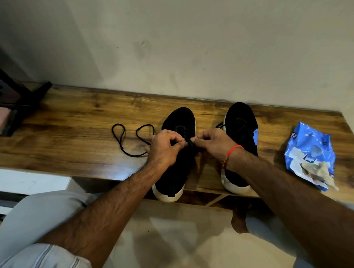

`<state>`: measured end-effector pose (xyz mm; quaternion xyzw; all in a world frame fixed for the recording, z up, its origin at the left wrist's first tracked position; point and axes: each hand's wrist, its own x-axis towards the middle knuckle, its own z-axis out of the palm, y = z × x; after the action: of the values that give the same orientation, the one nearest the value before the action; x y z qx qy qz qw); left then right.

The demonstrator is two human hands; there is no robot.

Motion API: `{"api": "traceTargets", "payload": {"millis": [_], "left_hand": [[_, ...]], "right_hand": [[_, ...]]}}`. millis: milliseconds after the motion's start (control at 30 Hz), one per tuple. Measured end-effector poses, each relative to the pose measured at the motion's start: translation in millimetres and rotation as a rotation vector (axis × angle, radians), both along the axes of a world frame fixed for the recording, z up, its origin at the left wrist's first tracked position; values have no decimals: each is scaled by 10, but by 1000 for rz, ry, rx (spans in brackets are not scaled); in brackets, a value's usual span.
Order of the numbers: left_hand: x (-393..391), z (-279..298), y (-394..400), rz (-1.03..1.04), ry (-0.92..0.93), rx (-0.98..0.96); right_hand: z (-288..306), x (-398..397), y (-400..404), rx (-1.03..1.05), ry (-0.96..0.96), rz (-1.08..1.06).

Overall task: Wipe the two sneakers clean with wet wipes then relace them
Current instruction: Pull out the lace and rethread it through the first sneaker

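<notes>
1. Head view, lower part of the frame: our two forearms reach up from our knees toward the wooden bench (75, 125), whose front edge crosses the middle of the picture.

2. At centre, our left hand (162, 148) and right hand (210, 140) meet over the left shoe (179, 153). Both are curled tight, each pinching the black lace at the shoe's throat, thumbs almost touching. We judge the relacing of this shoe to be under way; to do it well we should keep the two ends even, feed one eyelet at a time, and pull flat rather than twisted.

3. Just to the right, the right shoe (241, 131) stands parallel, toe toward the wall; our right wrist crosses it. Whether it is fully laced we cannot tell.

4. Left of centre, the loose lace (130, 139) lies in loops on the bench, running under our left hand.

5. At right, the blue wipes pack (309, 153) lies with a soiled wipe (318, 173) on it, well apart from our work.

6. Upper left, a dark rack (12, 99) sits far off. Nothing blocks the hands.
</notes>
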<state>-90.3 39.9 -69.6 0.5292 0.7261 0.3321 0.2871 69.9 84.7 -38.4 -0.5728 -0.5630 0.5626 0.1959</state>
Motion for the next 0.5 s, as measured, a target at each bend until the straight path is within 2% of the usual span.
{"api": "traceTargets", "payload": {"millis": [167,333,400,500], "left_hand": [[1,-26,-16,32,10,-6],[10,163,-57,14,213,-102],[-29,252,-57,-5,283,-143],[-141,367,-54,5,337,-217]], "right_hand": [[-45,-33,16,-49,42,-51],[57,9,120,-90,-24,-18],[171,124,269,44,-105,-95],[331,389,491,511,-512,-207]]}}
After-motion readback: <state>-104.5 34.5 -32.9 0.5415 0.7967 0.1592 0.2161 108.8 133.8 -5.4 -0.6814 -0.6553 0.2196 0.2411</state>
